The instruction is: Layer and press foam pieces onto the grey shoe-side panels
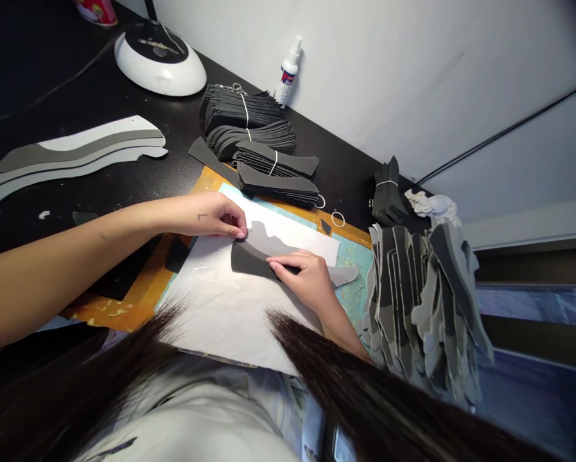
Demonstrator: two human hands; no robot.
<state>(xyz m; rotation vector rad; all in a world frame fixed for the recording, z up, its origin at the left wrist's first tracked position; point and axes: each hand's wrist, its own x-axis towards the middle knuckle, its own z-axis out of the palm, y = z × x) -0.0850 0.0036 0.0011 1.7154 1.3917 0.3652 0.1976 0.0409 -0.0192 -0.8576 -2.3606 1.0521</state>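
Observation:
A light grey, wavy-edged cut piece lies on white paper, lapped along a dark grey curved piece. They look like flat sheet material; I cannot tell which kind. My left hand is closed, thumb and fingertips pinching at the left end of the light grey piece where the two meet. My right hand is closed over the middle of the pair, its thumb and forefinger together on the seam. The palm covers part of both pieces. A rounded light grey tip shows to the right of that hand.
Banded stacks of dark pieces lie behind the paper. A large pile of joined pieces hangs at the right edge. Long grey strips lie at left. A lamp base and a spray bottle stand at the back.

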